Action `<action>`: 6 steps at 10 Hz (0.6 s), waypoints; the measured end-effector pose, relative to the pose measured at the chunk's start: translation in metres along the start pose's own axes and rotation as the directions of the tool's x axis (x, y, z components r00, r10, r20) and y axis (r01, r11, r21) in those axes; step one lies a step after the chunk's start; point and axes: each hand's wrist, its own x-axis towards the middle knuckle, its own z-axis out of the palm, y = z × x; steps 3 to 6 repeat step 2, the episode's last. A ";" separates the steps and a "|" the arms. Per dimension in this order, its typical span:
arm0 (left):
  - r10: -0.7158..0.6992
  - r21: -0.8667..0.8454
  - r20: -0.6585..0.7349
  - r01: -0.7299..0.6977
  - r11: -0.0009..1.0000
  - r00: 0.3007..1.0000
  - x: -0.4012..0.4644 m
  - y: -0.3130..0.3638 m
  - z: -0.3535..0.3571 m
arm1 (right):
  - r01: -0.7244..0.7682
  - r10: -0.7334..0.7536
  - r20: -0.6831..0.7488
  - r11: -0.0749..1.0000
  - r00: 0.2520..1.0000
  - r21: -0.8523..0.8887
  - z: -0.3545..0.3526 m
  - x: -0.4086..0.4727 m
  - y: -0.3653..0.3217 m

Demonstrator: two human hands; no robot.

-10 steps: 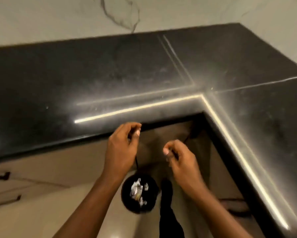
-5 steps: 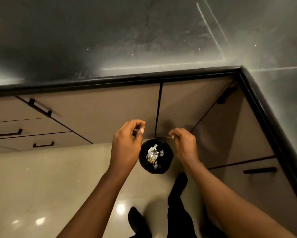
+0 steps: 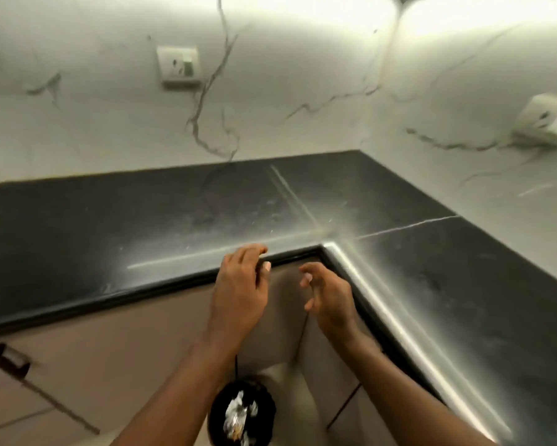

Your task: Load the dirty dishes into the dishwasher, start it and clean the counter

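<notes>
1. A black L-shaped counter point(image 3: 174, 214) is shown running along two white marble-patterned walls point(image 3: 77, 123) that meet at a corner.
2. Two seams are seen in the counter surface, meeting near its inner corner; a bright strip of light is reflected along the front edges.
3. One socket plate point(image 3: 178, 68) is mounted on the back wall and a second socket plate point(image 3: 549, 123) on the right-hand wall.
4. Beige cabinet fronts point(image 3: 126, 349) are located below the counter edge; a dark handle point(image 3: 8, 360) is visible at the lower left.
5. A round black bin point(image 3: 241, 412) holding crumpled scraps is positioned on the floor below the inner corner, its opening directed upward toward the camera.
6. The left hand point(image 3: 240, 296) is held in front of the counter's front edge with fingers curled toward the thumb; whether anything is pinched cannot be told.
7. The right hand point(image 3: 330, 299) is held just beside the inner corner, fingers loosely curled and spread, holding nothing.
</notes>
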 end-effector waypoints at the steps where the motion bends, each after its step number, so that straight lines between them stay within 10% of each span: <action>1: 0.197 0.075 0.010 -0.197 0.977 0.980 0.044 0.034 -0.007 | 0.138 -0.208 -0.151 0.915 0.966 -0.380 -0.062 0.028 -0.033; 2: 0.289 0.164 0.076 -0.297 0.941 0.954 0.079 0.065 -0.019 | 0.239 -0.416 -0.187 0.774 0.890 -0.586 -0.110 0.054 -0.060; 6: 0.289 0.164 0.076 -0.297 0.941 0.954 0.079 0.065 -0.019 | 0.239 -0.416 -0.187 0.774 0.890 -0.586 -0.110 0.054 -0.060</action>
